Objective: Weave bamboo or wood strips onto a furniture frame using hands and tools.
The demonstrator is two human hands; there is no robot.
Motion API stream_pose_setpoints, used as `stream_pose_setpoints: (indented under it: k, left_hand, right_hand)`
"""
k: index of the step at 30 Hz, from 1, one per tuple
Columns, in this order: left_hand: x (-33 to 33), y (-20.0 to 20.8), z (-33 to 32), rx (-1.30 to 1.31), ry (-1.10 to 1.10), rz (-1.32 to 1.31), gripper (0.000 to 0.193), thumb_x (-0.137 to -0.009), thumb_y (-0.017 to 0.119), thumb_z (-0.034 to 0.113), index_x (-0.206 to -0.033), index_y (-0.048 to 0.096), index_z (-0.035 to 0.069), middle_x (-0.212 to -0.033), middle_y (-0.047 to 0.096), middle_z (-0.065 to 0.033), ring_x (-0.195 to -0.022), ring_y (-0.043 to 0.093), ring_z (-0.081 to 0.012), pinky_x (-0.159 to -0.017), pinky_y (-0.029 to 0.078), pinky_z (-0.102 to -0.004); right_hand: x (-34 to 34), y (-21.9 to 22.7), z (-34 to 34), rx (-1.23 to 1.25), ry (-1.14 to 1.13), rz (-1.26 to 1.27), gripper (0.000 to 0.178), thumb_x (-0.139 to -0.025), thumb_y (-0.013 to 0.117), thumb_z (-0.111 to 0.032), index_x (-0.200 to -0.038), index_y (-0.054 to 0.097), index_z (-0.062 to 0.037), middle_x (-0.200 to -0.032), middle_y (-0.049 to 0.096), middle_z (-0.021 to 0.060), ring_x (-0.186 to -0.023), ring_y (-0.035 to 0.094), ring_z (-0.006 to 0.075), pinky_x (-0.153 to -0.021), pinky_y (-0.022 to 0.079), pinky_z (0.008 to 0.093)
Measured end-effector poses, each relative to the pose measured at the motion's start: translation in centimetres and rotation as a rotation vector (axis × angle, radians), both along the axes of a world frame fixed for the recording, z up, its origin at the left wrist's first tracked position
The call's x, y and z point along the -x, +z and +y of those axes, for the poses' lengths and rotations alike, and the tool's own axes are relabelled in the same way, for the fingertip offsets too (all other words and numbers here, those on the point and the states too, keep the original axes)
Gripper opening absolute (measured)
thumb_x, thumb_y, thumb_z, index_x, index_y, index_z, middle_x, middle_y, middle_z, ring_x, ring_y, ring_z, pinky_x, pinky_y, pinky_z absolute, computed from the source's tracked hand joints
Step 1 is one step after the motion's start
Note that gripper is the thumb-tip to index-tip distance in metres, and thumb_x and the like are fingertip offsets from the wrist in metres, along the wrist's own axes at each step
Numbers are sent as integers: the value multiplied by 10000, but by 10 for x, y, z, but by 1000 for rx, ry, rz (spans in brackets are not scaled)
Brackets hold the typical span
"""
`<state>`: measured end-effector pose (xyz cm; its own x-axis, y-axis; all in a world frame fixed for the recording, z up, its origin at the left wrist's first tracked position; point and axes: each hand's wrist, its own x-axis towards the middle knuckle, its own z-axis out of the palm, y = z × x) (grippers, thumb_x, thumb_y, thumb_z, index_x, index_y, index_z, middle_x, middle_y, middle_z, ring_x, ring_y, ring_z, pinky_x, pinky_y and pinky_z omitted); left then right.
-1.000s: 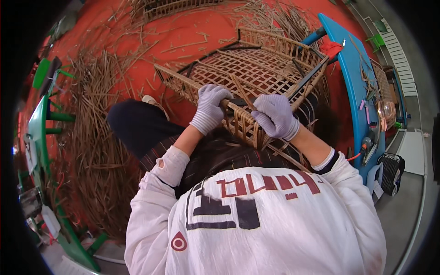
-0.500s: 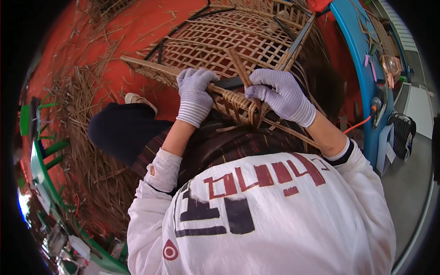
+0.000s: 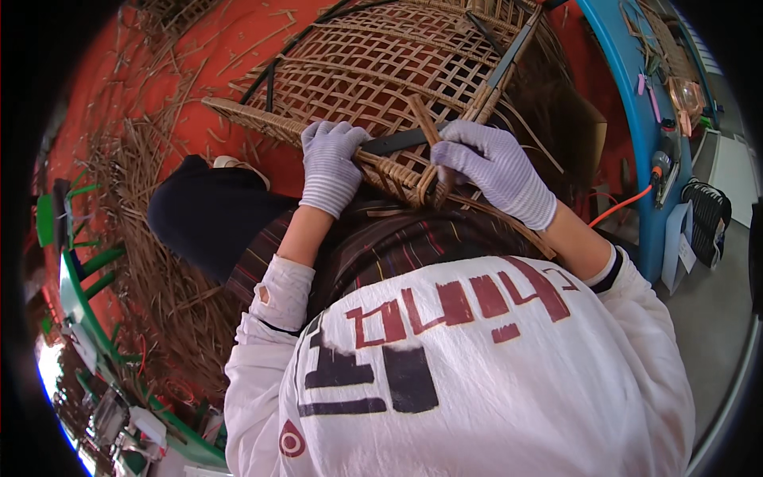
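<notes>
A large openwork piece woven from brown strips on a dark metal frame (image 3: 373,60) leans toward me, its near corner over my lap. My left hand (image 3: 333,163), in a striped whitish glove, is closed over its wrapped near edge. Gloved the same way, my right hand (image 3: 497,165) pinches a flat brown weaving strip (image 3: 425,119) at that corner. One end of the strip sticks up past my fingers; lower down it runs against the wrapped corner (image 3: 415,189). My right fingertips partly hide where it passes round the edge.
Loose brown strips (image 3: 171,294) lie heaped on the red floor to the left. A blue table (image 3: 616,75) with tools and an orange cable (image 3: 624,205) stands at the right. Green-edged furniture (image 3: 87,290) is at the far left. A cardboard piece (image 3: 590,135) lies beyond my right hand.
The strip's free end now stands a little lower and farther right, moved with my right hand. My left hand keeps its hold on the edge. The whole view has shifted slightly.
</notes>
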<state>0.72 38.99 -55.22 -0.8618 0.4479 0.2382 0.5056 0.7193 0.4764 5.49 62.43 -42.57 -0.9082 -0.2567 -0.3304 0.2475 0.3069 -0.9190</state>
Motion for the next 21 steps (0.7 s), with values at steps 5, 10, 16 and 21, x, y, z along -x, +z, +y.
stream_pose_setpoints:
  k: [5,10,16,21]
  left_hand:
    - [3,-1,4,2,-5,27,253,-680,660,6,-848,673,195,-824,619,-14,-930,595,-261,-949,376,-406]
    - [3,-3,5,18,-14,11,255,-677,666,8,-851,676,195,-828,621,-14,-935,595,-260,-935,380,-405]
    - [3,-5,4,39,-14,17,253,-676,670,13,-852,678,195,-840,627,-15,-939,594,-266,-928,381,-409]
    - [2,-3,6,35,-21,15,253,-678,670,14,-856,677,194,-845,629,-15,-937,593,-267,-936,377,-408]
  right_hand:
    - [-22,9,18,-21,-81,-200,264,-1000,576,-233,-926,683,-2,-670,624,8,-579,559,61,-541,445,224]
    - [-41,5,31,-87,-124,-382,292,-969,606,-256,-820,664,-11,-631,598,12,-554,539,71,-524,435,239]
    - [-46,-4,32,-57,-146,-412,267,-950,618,-247,-821,657,-17,-608,570,-7,-534,507,48,-501,392,213]
    - [-37,-18,33,-9,-91,-384,285,-964,621,-262,-822,670,-20,-650,596,14,-591,550,82,-561,447,243]
